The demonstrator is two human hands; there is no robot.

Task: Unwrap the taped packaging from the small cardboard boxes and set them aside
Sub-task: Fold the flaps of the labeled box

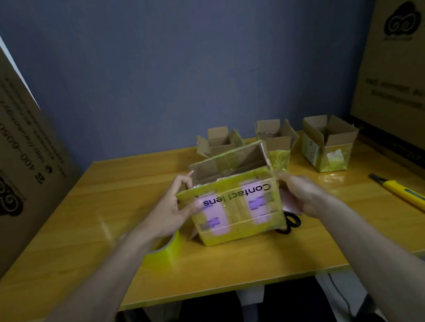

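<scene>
Bench (80, 232): yellow-orange wood-look top, glossy, near edge running across the lower view. Blue-grey wall (178, 57) behind it. Large printed cartons lean in at both flanks: one at 9 o'clock (1, 148), one at 3 o'clock (408, 54), each with a dark swirl logo.

Centre of bench: the box you are working (235, 209), wrapped in yellow tape, "Contact lens" printed upside down to you, pink patches on its near face. Top flaps are up and the inside shows bare cardboard.

Your left hand (174, 209) grips the box's left top corner, fingers curled over the rim, thumb on the near face. Your right hand (302, 195) holds the right side, fingers wrapped round behind the edge; fingertips hidden.

At 12 o'clock, along the far edge, three small opened boxes stand in a row: left (218, 141), middle (277, 138), right (328, 143), flaps up, yellow tape on their sides.

At 7 o'clock from the held box, a roll of yellow tape (163, 251), partly under your left forearm. At 5 o'clock, black scissor handles (291, 222) poke out behind the box. At 3 o'clock, a yellow and black utility knife (413, 196) lies diagonally, well apart from the boxes.
</scene>
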